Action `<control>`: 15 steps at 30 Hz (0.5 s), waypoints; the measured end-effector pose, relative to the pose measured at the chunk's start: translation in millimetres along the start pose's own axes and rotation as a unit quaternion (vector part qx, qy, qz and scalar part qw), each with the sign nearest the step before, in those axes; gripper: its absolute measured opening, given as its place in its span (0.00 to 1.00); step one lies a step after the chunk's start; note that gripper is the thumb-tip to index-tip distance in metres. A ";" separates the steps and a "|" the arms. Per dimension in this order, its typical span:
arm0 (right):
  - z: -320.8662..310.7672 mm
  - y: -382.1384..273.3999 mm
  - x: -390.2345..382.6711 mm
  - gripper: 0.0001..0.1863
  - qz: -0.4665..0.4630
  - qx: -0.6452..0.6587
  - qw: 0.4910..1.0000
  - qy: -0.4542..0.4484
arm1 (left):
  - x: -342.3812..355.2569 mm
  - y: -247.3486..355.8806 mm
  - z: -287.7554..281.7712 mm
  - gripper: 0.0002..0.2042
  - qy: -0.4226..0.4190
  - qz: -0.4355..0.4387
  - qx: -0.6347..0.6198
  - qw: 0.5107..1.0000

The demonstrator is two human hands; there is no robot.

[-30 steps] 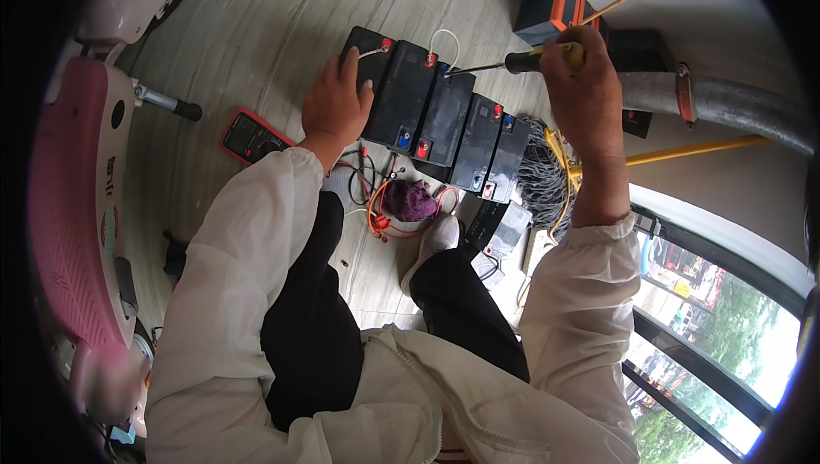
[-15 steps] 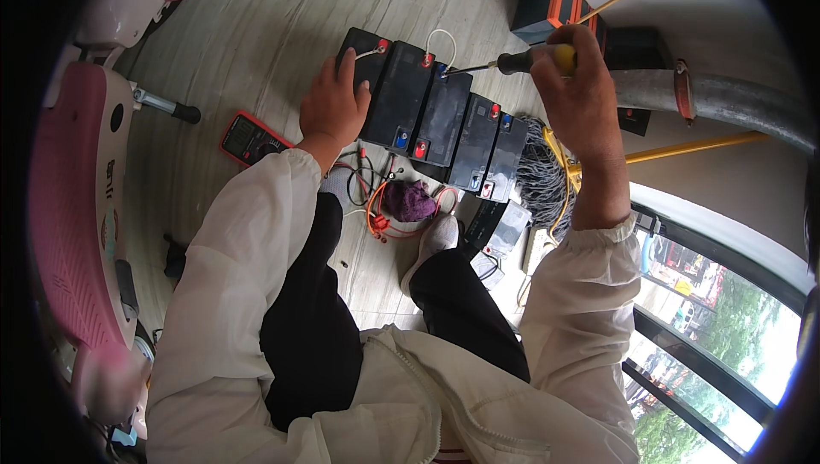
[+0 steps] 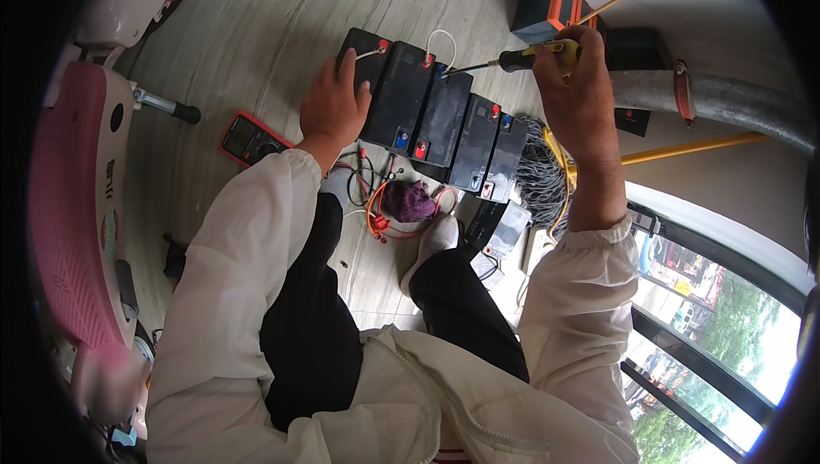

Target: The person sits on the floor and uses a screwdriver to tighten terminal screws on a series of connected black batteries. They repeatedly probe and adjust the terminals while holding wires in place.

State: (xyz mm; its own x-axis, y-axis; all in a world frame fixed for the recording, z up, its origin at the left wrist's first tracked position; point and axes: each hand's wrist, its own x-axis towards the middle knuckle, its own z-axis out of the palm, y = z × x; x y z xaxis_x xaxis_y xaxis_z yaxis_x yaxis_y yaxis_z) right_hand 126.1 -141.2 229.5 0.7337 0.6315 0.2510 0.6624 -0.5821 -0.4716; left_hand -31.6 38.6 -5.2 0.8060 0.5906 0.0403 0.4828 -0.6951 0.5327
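Several black batteries with red and blue terminals stand in a slanting row on the floor. My left hand (image 3: pixel 335 105) lies against the leftmost battery (image 3: pixel 369 39), its fingers apart. A white wire runs from beside its fingertips to that battery's red terminal (image 3: pixel 383 46). My right hand (image 3: pixel 576 79) is closed around the black-and-yellow handle of a screwdriver (image 3: pixel 515 60). Its shaft points left, and the tip meets the blue terminal (image 3: pixel 442 73) of the third battery (image 3: pixel 445 118). A looped white wire (image 3: pixel 442 32) arches between the second and third batteries.
A red-framed multimeter (image 3: pixel 249 138) lies left of the batteries. Test leads (image 3: pixel 373 208) and a purple cloth (image 3: pixel 408 201) lie near my shoe (image 3: pixel 440 233). A grey mop head (image 3: pixel 541 169) and a metal pipe (image 3: pixel 726 96) are at right; a pink scooter (image 3: pixel 77 190) is at left.
My right hand has shifted its grip slightly on the screwdriver handle, and more of the yellow part shows. The tip stays on the blue terminal. My left hand has not moved.
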 end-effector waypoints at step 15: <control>-1.6 1.2 -4.6 0.19 0.001 0.012 1.000 -0.021 | -0.5 -0.3 1.4 0.30 0.001 -0.004 0.002 1.000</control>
State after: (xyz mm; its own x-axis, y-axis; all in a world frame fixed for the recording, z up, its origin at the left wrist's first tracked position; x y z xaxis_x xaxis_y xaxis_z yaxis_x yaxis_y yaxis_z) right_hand 123.7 -145.6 229.2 0.7270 0.6521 0.2150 0.6574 -0.5707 -0.4920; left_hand -31.6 38.0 -6.6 0.8018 0.5963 0.0382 0.4897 -0.6924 0.5299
